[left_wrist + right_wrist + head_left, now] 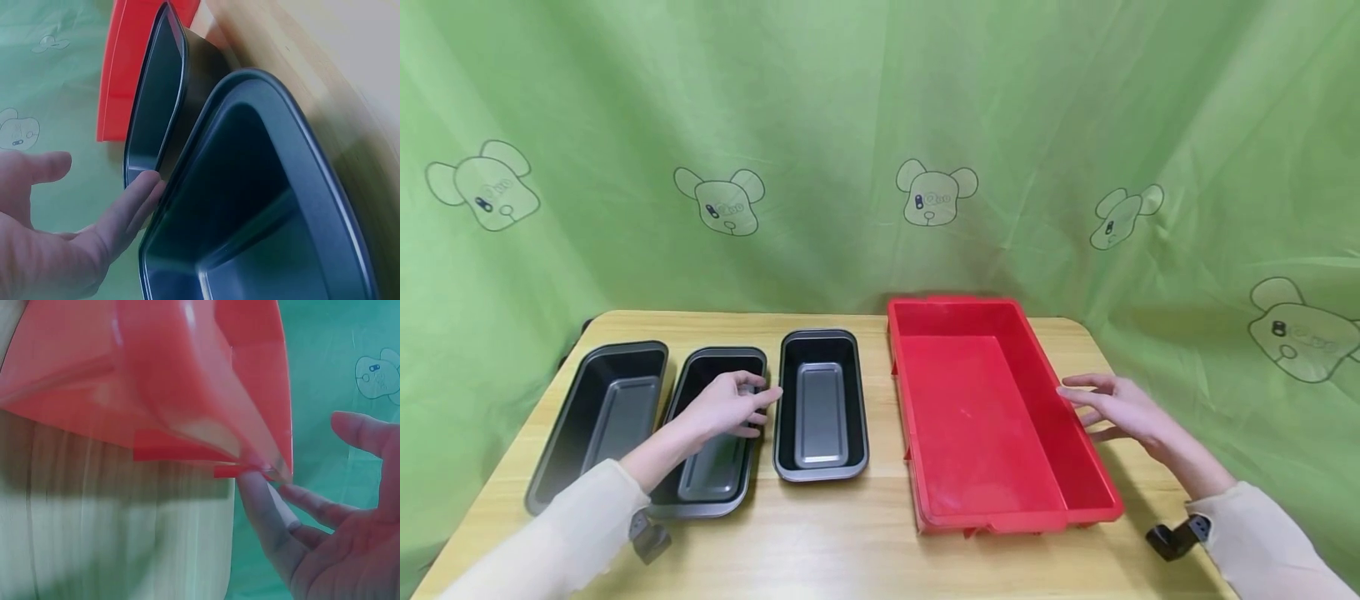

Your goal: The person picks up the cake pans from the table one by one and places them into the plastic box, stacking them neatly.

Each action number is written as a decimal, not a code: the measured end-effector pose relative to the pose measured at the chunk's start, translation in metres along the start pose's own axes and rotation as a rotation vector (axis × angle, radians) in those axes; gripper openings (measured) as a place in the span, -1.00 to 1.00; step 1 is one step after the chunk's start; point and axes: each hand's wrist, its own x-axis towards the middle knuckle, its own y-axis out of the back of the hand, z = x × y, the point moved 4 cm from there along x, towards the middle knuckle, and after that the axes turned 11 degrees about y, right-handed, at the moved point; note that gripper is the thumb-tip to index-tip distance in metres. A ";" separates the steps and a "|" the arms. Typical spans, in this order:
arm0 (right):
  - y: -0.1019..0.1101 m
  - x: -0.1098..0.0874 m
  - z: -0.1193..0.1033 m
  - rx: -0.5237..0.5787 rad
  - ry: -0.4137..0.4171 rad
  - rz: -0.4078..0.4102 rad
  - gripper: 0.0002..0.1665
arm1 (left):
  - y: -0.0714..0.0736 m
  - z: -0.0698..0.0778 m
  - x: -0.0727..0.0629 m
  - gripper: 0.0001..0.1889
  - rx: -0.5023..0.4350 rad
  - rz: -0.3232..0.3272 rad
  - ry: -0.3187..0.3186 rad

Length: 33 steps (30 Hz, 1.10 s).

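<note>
My left hand is over the middle dark loaf pan, palm turned to the right and fingers spread. In the left wrist view its fingertips are by the gap between that pan and the right-hand loaf pan; whether they touch a rim I cannot tell. A third loaf pan stands at the far left. On the right is a red plastic tray. My right hand is at the tray's right side, fingers extended, with fingertips against its outer edge. Neither hand grips anything.
The wooden table carries the pans and the tray side by side. A green curtain with mouse-like heads printed on it hangs behind and around. Dark wrist cameras sit at both cuffs.
</note>
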 end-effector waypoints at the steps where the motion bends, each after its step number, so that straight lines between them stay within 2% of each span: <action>1: 0.000 0.000 0.001 0.007 -0.003 -0.004 -0.08 | -0.001 0.000 0.000 -0.34 0.002 0.002 0.005; 14: 0.003 0.004 0.015 0.078 -0.013 -0.033 -0.16 | -0.017 0.000 0.012 -0.42 -0.015 -0.018 0.024; 18: 0.002 0.004 0.014 0.091 -0.016 -0.039 -0.15 | -0.021 0.000 0.015 -0.38 0.006 -0.011 0.048; 22: 0.000 0.004 0.014 0.099 -0.017 -0.047 -0.16 | -0.023 0.000 0.018 -0.33 0.025 -0.004 0.053; 29: 0.001 0.006 0.019 0.113 -0.004 -0.065 -0.18 | -0.026 0.000 0.023 -0.36 0.010 -0.013 0.087; 33: 0.002 0.006 0.019 0.111 -0.002 -0.070 -0.18 | -0.028 0.002 0.024 -0.38 0.023 -0.007 0.083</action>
